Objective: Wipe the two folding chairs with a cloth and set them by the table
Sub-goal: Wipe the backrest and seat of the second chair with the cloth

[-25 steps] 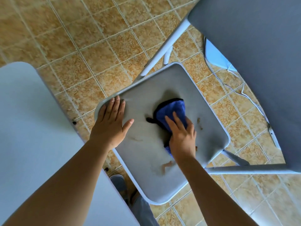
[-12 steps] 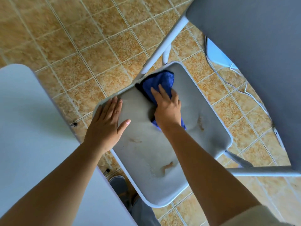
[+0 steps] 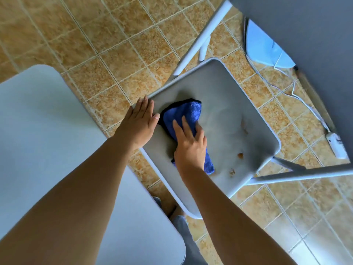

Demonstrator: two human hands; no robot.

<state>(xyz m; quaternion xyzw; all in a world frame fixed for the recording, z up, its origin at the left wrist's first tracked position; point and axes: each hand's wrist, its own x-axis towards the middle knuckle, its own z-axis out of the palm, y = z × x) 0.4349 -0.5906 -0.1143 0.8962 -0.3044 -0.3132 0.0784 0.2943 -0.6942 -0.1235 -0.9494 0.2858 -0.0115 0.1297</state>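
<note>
A grey folding chair seat (image 3: 229,111) fills the middle of the head view, with brown stains near its right side. My right hand (image 3: 190,148) presses flat on a blue cloth (image 3: 183,115) lying on the seat's left half. My left hand (image 3: 139,124) lies flat on the seat's left edge, fingers together, touching the cloth's edge. The chair's grey backrest (image 3: 305,35) rises at the upper right. A second pale grey surface (image 3: 47,140) at the left could be the other chair or the table; I cannot tell which.
Tan tiled floor (image 3: 95,35) lies all around. White cables and a white power strip (image 3: 337,148) trail on the floor right of the chair, near a pale blue object (image 3: 263,48). My foot (image 3: 158,201) and trouser leg show below the seat.
My right hand dragged the cloth from the seat's far corner back towards the left middle. The left hand kept its place on the edge. The view shifted left, so the chair sits further right.
</note>
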